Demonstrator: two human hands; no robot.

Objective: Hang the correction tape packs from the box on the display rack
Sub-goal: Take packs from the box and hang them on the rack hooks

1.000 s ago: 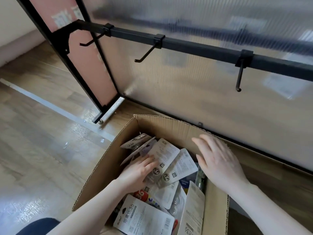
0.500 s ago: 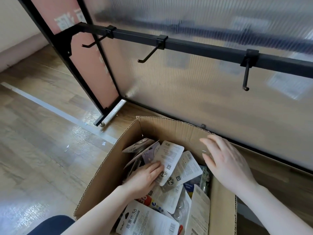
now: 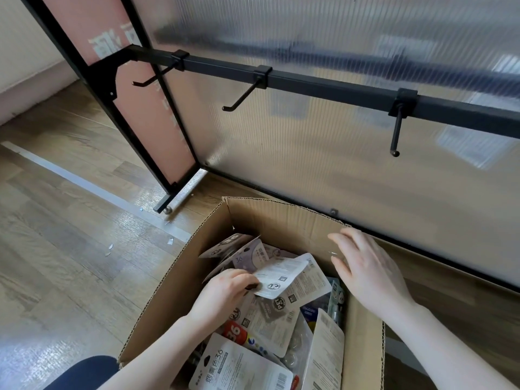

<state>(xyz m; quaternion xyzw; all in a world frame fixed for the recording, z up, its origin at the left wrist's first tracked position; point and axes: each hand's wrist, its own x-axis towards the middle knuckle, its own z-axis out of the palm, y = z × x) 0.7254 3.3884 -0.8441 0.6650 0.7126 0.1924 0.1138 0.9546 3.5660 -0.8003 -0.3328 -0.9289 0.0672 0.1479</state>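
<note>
One light, bendy pack point(image 3: 277, 273) is pinched by its edge in our left grip point(image 3: 222, 292), right grip point(image 3: 365, 270) spread just beside; hold nearer its hang-hole.

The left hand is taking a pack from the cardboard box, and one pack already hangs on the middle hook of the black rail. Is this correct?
Not quite. The left hand does grip a white pack in the cardboard box, but the middle hook on the black rail is bare; the head view shows all three hooks bare.
</note>
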